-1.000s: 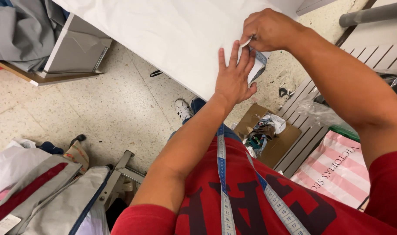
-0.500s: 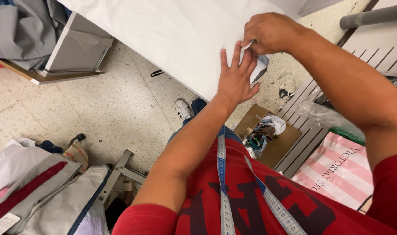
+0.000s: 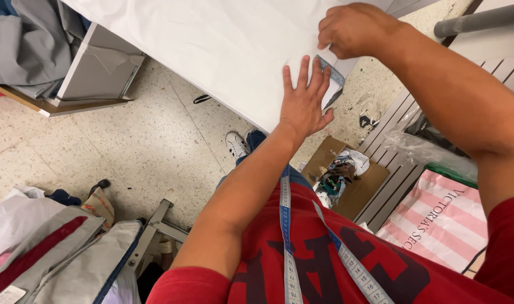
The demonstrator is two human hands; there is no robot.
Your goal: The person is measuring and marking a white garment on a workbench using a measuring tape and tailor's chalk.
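The head view looks straight down past a red shirt (image 3: 324,264) with a blue measuring tape (image 3: 285,225) draped over it, onto a large white sheet (image 3: 212,39) that covers the tabletop and hangs over its near edge. The left hand (image 3: 305,101) lies flat on the sheet near that edge, fingers (image 3: 303,70) spread and pressing the sheet down, gripping nothing. The right hand (image 3: 352,28) sits just beyond it, at the sheet's corner, with its fingers curled together; it appears to pinch the sheet's edge, though the curled fingers hide what exactly is between them. The two hands are near each other but not touching. Just under the right hand, beside the left fingertips, a loop of blue tape (image 3: 333,81) hangs off the corner.

Below the tabletop is a speckled floor (image 3: 127,141), where a white shoe (image 3: 235,143) shows beside the left forearm. A flattened cardboard piece (image 3: 358,188) with scraps on it lies on the floor to the right, next to a pink-and-white striped bag (image 3: 437,219). Grey fabric (image 3: 26,45) is piled at the upper left, and grey and red garments (image 3: 54,247) lie at the lower left.
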